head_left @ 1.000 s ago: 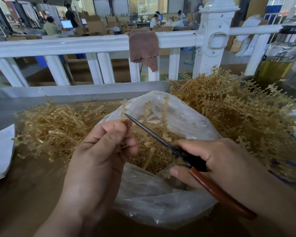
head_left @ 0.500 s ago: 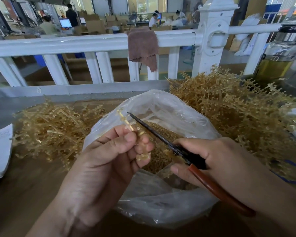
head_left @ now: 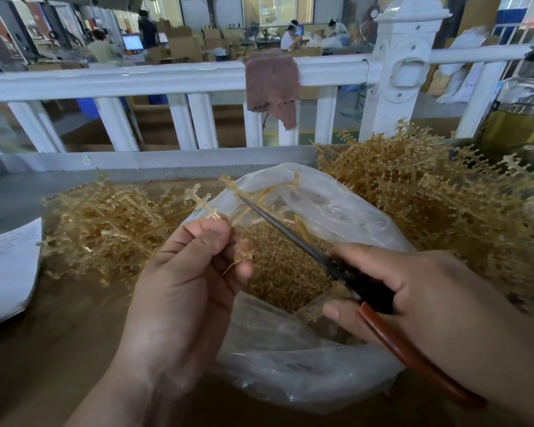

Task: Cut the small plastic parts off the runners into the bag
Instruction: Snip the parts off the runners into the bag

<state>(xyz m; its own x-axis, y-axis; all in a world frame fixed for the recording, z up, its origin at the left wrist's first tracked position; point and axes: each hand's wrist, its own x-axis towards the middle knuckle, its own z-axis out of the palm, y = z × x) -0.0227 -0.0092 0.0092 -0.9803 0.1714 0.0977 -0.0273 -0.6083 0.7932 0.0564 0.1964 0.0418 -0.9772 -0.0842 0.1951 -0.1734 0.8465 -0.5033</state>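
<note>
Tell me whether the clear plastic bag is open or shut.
Open: the clear plastic bag gapes upward, showing small amber parts heaped inside.

Paper sheet (head_left: pixel 7 266): on the left edge of the desk (head_left: pixel 59 318), faint grey rows of print, too blurred to read.
Monitor screen (head_left: pixel 132 42): far back in the hall, bright blue-white, content too small to read.
Second screen (head_left: pixel 299 28): beside a seated person at the back, blue glow only, unreadable.
Legible words, numbers, brands: none.
</note>
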